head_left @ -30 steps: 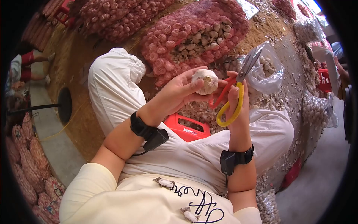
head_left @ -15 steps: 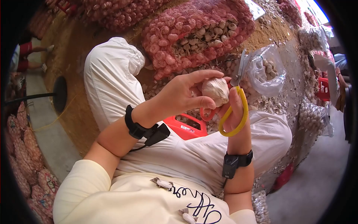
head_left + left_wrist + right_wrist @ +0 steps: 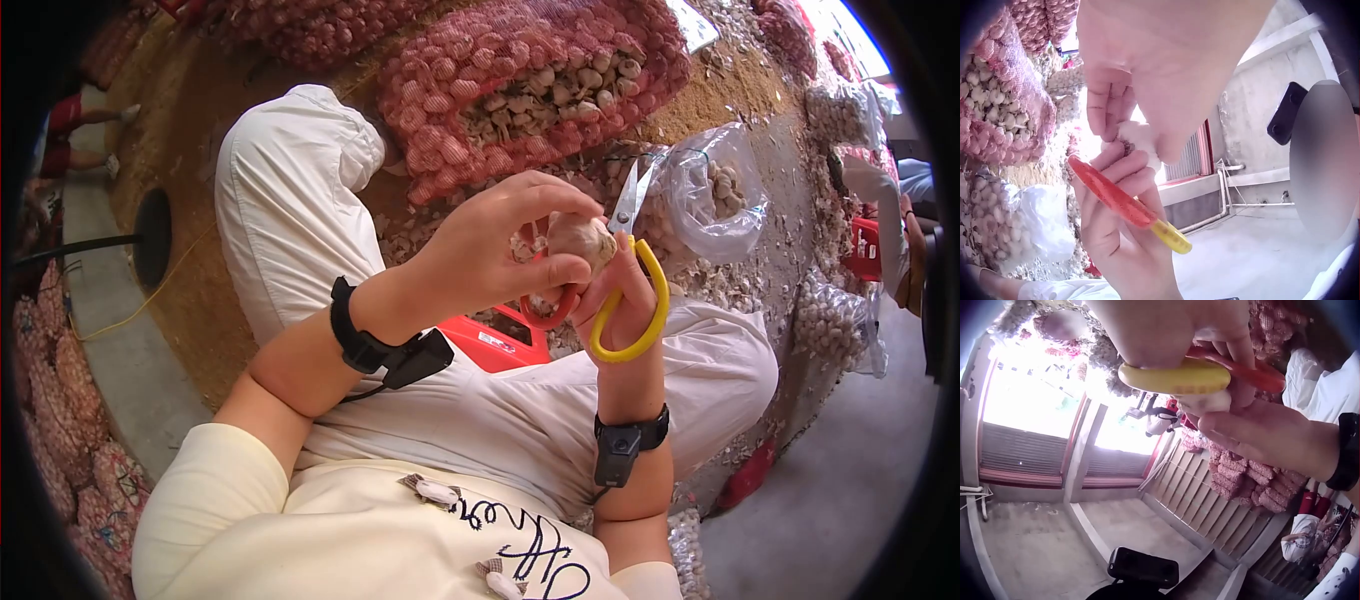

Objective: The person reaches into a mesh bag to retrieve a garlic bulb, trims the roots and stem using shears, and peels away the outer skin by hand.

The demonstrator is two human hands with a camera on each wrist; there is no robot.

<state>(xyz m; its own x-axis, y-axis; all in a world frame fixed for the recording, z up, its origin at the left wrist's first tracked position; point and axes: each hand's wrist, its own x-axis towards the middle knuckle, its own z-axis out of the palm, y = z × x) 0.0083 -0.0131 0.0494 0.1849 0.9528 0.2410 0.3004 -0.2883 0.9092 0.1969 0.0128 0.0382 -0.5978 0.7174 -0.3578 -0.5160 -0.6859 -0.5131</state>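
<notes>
My left hand [image 3: 490, 235] holds a whole garlic bulb [image 3: 578, 240] between thumb and fingers. The bulb is whitish and dry-skinned, partly covered by the hand. In my right hand [image 3: 622, 305] is a pair of scissors [image 3: 624, 217] with one yellow loop [image 3: 655, 318] and one red loop [image 3: 548, 316]. The thumb sits at the yellow loop. Slightly parted, the blades point away from me, just right of the bulb. The left wrist view shows right-hand fingers [image 3: 1129, 165] against the bulb [image 3: 1141, 135]. Seen from the right wrist, the yellow loop [image 3: 1175, 378] overlaps the bulb [image 3: 1210, 403].
A torn pink net sack [image 3: 430, 110] of garlic lies ahead. Beyond my right hand stands a clear plastic bag [image 3: 700, 215] with bulbs in it. Between my legs is a red plastic stool [image 3: 495, 345]. Dry skins litter the floor, and a round black base [image 3: 153, 237] stands at left.
My left hand has rolled over the bulb, turning its end from facing up toward the scissors. The scissors have turned in my right hand and their blades are now slightly apart near the bulb.
</notes>
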